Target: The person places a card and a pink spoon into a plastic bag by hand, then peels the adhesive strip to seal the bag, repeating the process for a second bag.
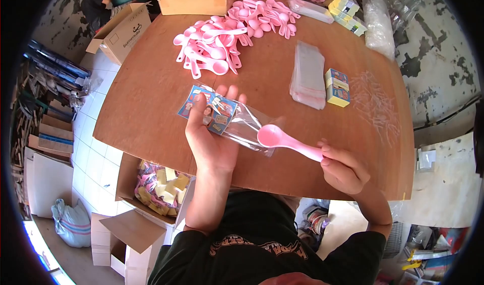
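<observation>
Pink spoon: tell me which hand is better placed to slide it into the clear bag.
Right, I'd judge. The right hand grips the pink spoon by its handle, bowl toward the clear bag; the left hand is occupied holding that bag.

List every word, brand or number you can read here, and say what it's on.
Open cardboard box: "bu…", remaining letters blurred.
Dark shirt: upside-down lettering, too distorted to quote.
Card in the left hand: print too small.
Blue-and-yellow stack: print too small.
No readable numbers.
</observation>
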{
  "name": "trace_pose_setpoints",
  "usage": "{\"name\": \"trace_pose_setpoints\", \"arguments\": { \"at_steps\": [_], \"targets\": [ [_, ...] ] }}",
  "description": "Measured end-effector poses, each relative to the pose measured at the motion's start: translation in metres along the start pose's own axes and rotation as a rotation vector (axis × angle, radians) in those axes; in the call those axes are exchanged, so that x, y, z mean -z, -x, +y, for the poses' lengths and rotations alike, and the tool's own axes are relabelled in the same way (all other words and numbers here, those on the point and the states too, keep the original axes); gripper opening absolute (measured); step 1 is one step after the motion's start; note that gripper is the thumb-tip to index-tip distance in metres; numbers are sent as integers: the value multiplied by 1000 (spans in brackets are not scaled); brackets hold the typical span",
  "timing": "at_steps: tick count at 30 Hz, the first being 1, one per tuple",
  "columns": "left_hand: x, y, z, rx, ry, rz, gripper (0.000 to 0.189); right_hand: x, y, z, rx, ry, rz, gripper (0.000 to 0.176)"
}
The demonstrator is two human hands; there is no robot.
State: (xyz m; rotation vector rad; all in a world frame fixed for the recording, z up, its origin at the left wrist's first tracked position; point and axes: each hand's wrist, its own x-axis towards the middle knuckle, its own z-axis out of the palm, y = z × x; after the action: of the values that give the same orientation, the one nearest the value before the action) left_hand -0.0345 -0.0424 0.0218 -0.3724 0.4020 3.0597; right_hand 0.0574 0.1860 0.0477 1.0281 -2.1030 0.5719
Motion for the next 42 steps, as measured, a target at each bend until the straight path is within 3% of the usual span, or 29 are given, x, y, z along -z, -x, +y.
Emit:
{"name": "trace_pose_setpoints", "arguments": {
  "at_steps": [3,5,14,22,28,32,37,42],
  "targets": [
    [4,2,-4,66,58,-70,31,-3,-3,1,-12,-8,-39,25],
    [5,3,-4,62,52,-73,32,-6,-3,4,96,-36,-58,25],
    [2,4,1,10,80,-2,33,-1,-6,-8,230,-31,-35,22],
    [6,3,5,41,137,13,27,0,0,-5,71,33,-67,26],
    [8,5,1,113,130,14,27,-5,-9,-8,133,7,-84,22],
    [7,6,5,39,98,9,31,-5,-12,-10,135,73,-101,21],
    [8,5,11,-53,87,6,36,-7,-22,-11,-103,76,-24,21],
    [-3,14,9,-5,67,-72,37,-10,-34,-8,-53,-21,-142,24]
  ]
}}
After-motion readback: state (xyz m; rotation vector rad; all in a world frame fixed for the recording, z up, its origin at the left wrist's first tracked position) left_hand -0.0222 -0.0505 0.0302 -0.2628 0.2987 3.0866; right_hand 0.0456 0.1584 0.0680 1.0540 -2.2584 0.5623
